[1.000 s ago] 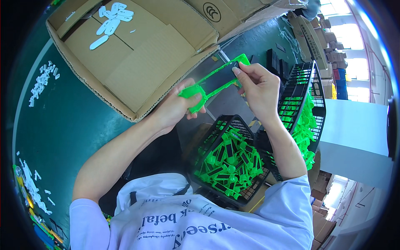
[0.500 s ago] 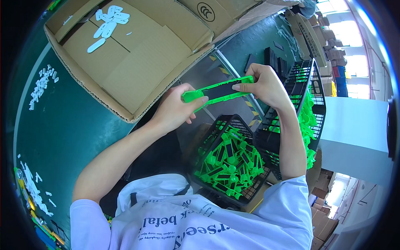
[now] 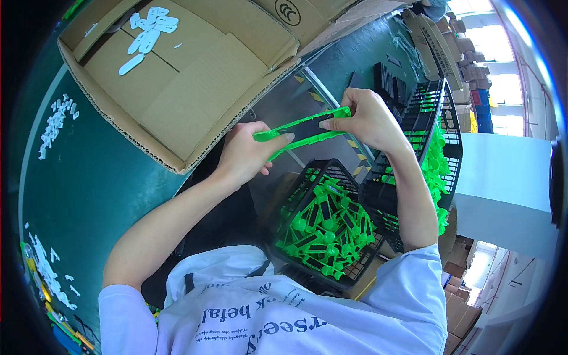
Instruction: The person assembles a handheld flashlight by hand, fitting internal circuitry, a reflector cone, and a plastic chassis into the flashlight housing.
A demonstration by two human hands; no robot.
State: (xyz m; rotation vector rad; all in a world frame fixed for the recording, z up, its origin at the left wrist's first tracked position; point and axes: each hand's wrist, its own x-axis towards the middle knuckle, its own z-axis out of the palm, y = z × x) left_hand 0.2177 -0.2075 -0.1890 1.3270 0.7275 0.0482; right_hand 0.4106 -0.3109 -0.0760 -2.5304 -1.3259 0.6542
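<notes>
Between my two hands is a long green plastic housing (image 3: 303,141) with a flat black strip set into its face. My left hand (image 3: 244,151) pinches its rounded end, thumb across the top. At the squared end, my right hand (image 3: 371,118) grips it with the thumb resting on the black strip and the fingers curled behind. The housing slants slightly upward to the right. Under my hands stands a black crate (image 3: 313,170) heaped with similar green and black housings (image 3: 328,228). A second black crate (image 3: 378,195), tilted beside my right forearm, holds more green parts (image 3: 436,171).
A large open cardboard box (image 3: 207,83) rests on the green table (image 3: 118,189) to the far left, with white oval pieces (image 3: 142,44) inside. Small white parts (image 3: 57,124) lie scattered along the table's left side. Black pieces (image 3: 384,83) are stacked beyond my right hand.
The view has shifted a little, and my hands with the green housing appear slightly further left. Both hands keep the same hold on it.
</notes>
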